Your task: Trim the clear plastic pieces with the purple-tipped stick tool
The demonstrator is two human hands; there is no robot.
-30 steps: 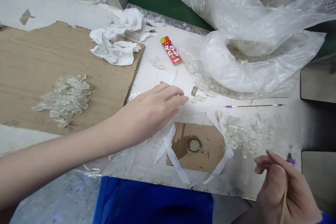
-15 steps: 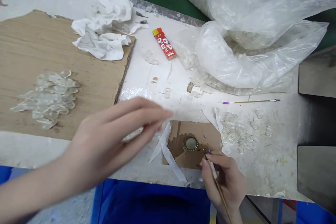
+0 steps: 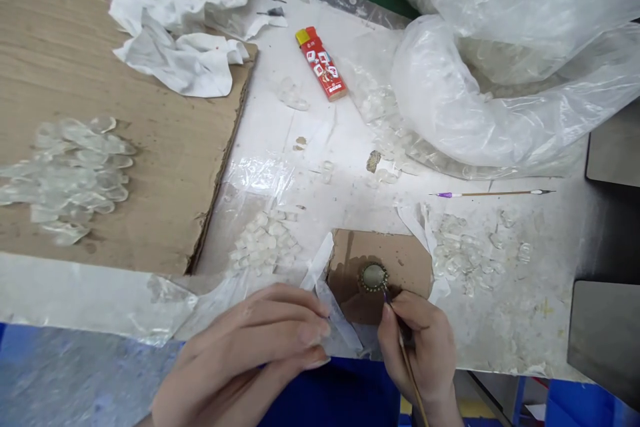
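My right hand (image 3: 423, 343) pinches a fine wooden-handled brush (image 3: 411, 373), its tip touching or very near the lower right rim of a round metal-rimmed ornament (image 3: 374, 276) with a pale, glassy centre and a beaded edge. That ornament lies on a small piece of brown cardboard (image 3: 357, 310) with dark wet-looking stains. To the left of the cardboard hovers my left hand (image 3: 255, 350), palm inward, fingers stretched out and nothing visible in them. White paper strips (image 3: 320, 263) stick out along the cardboard's left side, close to my left fingertips.
Small whitish pieces (image 3: 265, 240) are heaped left of centre. Clear drop-shaped pieces (image 3: 75, 170) lie on a large cardboard sheet (image 3: 165, 213); more clear pieces (image 3: 465, 250) sit right. Behind are a red lighter (image 3: 323, 67), crumpled white cloth (image 3: 185, 60), another fine brush (image 3: 495, 193) and plastic bags (image 3: 465, 120).
My left hand has come down and nearer to the table's front edge, uncovering the whitish heap. The brush tip in my right hand has reached the ornament's rim. The view has shifted slightly.
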